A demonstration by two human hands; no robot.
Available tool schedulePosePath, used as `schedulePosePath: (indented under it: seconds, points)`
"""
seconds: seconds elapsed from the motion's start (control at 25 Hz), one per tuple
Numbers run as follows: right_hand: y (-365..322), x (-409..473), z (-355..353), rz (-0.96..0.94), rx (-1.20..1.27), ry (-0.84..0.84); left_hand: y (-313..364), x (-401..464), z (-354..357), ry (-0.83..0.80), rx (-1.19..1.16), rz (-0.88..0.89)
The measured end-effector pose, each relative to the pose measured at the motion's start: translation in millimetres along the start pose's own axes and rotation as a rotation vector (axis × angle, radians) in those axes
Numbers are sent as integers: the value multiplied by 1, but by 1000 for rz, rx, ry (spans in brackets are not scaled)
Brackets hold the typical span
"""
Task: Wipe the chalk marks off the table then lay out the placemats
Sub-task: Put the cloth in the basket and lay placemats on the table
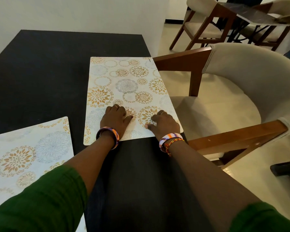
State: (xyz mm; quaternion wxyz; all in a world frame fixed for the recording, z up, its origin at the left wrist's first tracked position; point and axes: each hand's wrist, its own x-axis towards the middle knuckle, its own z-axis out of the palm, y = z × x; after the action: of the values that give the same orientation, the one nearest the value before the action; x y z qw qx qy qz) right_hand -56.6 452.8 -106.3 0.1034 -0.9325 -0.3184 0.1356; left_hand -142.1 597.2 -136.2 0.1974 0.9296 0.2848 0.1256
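Observation:
A white placemat [127, 87] with gold and grey flower circles lies on the black table [45, 67], along its right edge. Its near right corner hangs slightly past the edge. My left hand [115, 118] and my right hand [163, 123] both rest flat on the mat's near end, fingers pressed down, thumbs pointing toward each other. A second placemat [28, 153] of the same pattern lies at the near left, partly under my left sleeve. I see no chalk marks on the bare tabletop.
A beige armchair with wooden arms [233, 101] stands close to the table's right edge. Further chairs and another table [228, 22] are at the back right. A white wall runs behind the table.

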Motion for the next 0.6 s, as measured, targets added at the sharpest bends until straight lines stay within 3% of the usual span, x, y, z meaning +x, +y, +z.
schedulePosePath:
  seconds: [0.32,0.6]
  points:
    - [-2,-19,14,16,-72,96,4,-18,-9,-206,49,-33]
    - [-5,-65,25,-16,-106,168,16,-77,-29,-198,85,-40]
